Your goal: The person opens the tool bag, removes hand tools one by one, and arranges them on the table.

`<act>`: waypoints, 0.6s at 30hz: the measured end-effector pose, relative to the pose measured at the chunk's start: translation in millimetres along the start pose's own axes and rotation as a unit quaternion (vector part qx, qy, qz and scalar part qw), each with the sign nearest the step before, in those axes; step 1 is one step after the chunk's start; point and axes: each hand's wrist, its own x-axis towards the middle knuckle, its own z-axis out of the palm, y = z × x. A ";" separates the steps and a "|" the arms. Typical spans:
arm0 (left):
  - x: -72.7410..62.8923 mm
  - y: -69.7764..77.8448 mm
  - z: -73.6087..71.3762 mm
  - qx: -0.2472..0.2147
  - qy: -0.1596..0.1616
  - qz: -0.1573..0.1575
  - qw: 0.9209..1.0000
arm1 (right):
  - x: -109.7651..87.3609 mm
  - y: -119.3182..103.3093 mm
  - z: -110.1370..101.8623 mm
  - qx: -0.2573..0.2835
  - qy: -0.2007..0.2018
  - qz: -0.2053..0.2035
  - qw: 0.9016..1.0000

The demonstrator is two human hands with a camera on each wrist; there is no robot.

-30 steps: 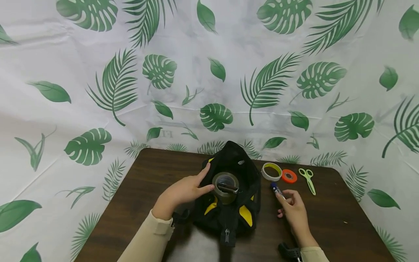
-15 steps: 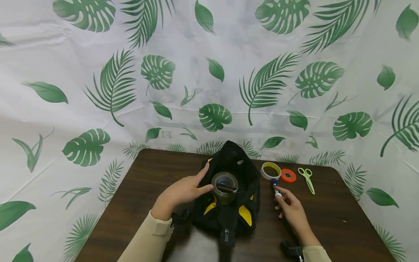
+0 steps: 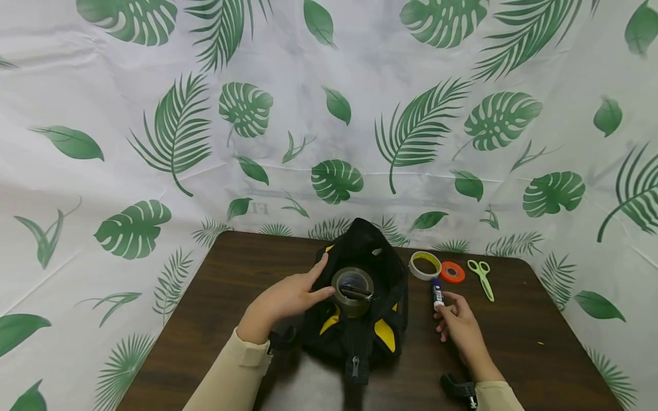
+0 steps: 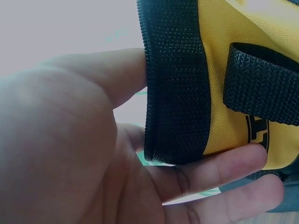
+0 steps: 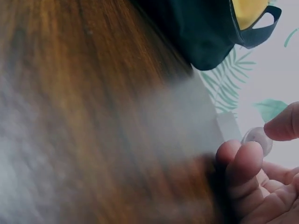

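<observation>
Fingers [image 5: 246, 164] of right hand [image 3: 462, 326] pinched on glue stick [image 3: 438, 295], just beside tape roll [image 3: 420, 276]; judged light, stiff, slightly slippery, best held mid-barrel. Bag [image 3: 384, 335] rim touched by left hand [image 3: 285, 299], fingers spread.

Bag [image 3: 360, 337] on table [image 3: 519, 337], near middle. Tape roll [image 3: 352, 309] inside bag. Left hand [image 3: 285, 298] at bag's left rim, rim between fingers. Right of bag, along table's far edge, left to right: second tape roll [image 3: 420, 275], third tape roll [image 3: 448, 278] just beside it, scissors [image 3: 486, 282]. Tube [image 3: 437, 295] just before second tape roll, in right hand [image 3: 461, 328]. Sheet [image 3: 308, 114] behind table, also beyond both sides.
</observation>
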 end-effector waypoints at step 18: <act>1.5 -0.8 1.9 0.007 -0.001 0.002 1.000 | -1.5 -3.5 -0.9 -0.064 -0.006 0.008 0.998</act>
